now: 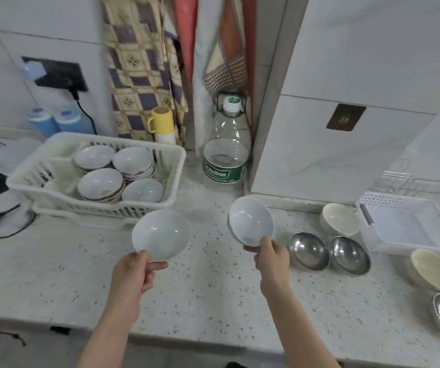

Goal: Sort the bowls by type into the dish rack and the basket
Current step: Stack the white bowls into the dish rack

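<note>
Two white bowls were held above the speckled worktop [213,288], in front of the dish rack [176,160]. The left bowl [160,233] was pinched at its near rim by the left hand [131,277], thumb on the inner side and the fingers [158,266] curled beneath; it hung just in front of the rack's near right corner. The right bowl [250,220] was tilted with its opening facing the camera and was gripped at its lower edge by the right hand [272,258], thumb over the rim and the remaining fingers behind it; it was held to the right of the rack.

Inside the rack, several stacks of white bowls [131,162] were seen, filling its right half. Just right of the rack, a large clear water bottle [225,152] stood against the wall. Farther right of the rack, a cream bowl [341,219] and two steel bowls [309,251] rested on the worktop, the steel ones side by side in front of the cream one. Beyond them, farthest from the rack, a white basket [373,200] with grey handles was set, with more cream and steel bowls lying near its front edge.
</note>
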